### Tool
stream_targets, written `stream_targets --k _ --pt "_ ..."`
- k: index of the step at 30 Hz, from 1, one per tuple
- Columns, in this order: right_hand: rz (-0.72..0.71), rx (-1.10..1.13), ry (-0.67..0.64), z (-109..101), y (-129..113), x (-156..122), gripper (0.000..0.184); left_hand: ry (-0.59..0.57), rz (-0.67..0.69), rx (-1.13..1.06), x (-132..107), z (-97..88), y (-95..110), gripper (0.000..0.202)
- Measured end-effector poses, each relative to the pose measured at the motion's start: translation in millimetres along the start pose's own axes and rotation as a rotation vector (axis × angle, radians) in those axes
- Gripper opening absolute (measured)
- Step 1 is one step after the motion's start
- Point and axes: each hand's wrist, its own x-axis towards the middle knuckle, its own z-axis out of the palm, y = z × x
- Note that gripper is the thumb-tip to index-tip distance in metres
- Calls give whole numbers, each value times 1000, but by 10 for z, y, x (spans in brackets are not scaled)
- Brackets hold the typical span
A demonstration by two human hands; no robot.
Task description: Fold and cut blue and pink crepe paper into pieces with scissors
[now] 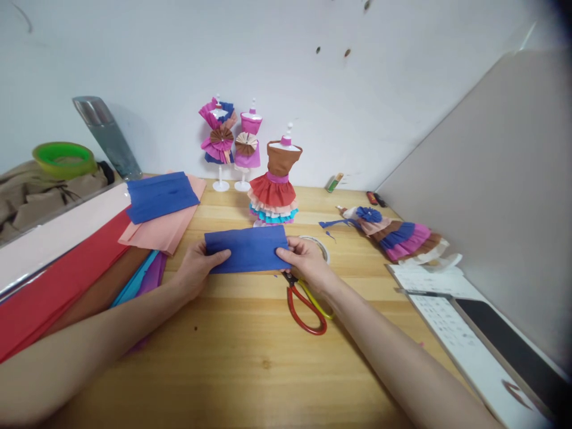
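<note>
A rectangular strip of blue crepe paper (248,250) is stretched flat between my two hands above the wooden table. My left hand (199,265) pinches its left end, thumb on top. My right hand (308,262) grips the right end the same way. Below my right hand lie scissors (308,307) with red and yellow handles, their blades mostly hidden. Part of a white tape roll (322,245) shows behind that hand. Just beyond the strip stands a small dress form (283,158) in a brown top and a ruffled, layered skirt.
Two more dressed forms (218,140) stand by the wall. Another blue piece (163,196) and coloured paper sheets (89,262) lie left, near a bottle (107,137). At right are a lying dressed form (393,232), blue scraps (335,223), a notebook (429,322) and a phone (500,339).
</note>
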Motion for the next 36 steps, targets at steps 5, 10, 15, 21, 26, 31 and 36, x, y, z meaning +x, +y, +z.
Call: stream_targets --k 5,10,15,21,26,31,36 --pt "20 85 13 15 -25 -9 39 -31 -30 1 1 -1 19 40" --pt "21 103 17 10 -13 -15 34 -92 -100 -109 20 -11 26 37" --pt "22 120 19 5 22 -7 35 -41 -133 -135 55 -33 3 39" --pt "20 125 22 9 29 5 35 -58 -114 -232 81 -25 -8 50" --pt "2 118 29 9 42 -6 37 -107 -77 -16 65 -52 -49 42" --pt "-3 121 39 2 51 4 39 -81 -60 -9 76 -63 -75 38" --pt "-19 116 41 18 26 6 39 -95 -75 -27 73 -44 -48 39"
